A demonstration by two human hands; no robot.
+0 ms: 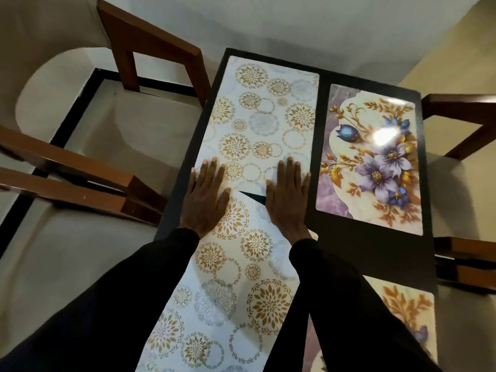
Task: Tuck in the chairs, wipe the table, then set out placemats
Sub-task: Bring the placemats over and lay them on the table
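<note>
The left hand (205, 196) and right hand (288, 194) lie flat, fingers straight, across the far placemat (263, 111) and near placemat (228, 291) on the worktop (375, 251).

Table (375, 251) ran up centre frame, far placemat (268, 103) and near placemat (241, 291) lay end to end on its left half, left hand (204, 200) and right hand (288, 200) flat over their seam, third placemat (375, 162) right of the far one.

glossy floral placemat (373, 157), wooden chairs (150, 47), matt table (375, 245)
</note>
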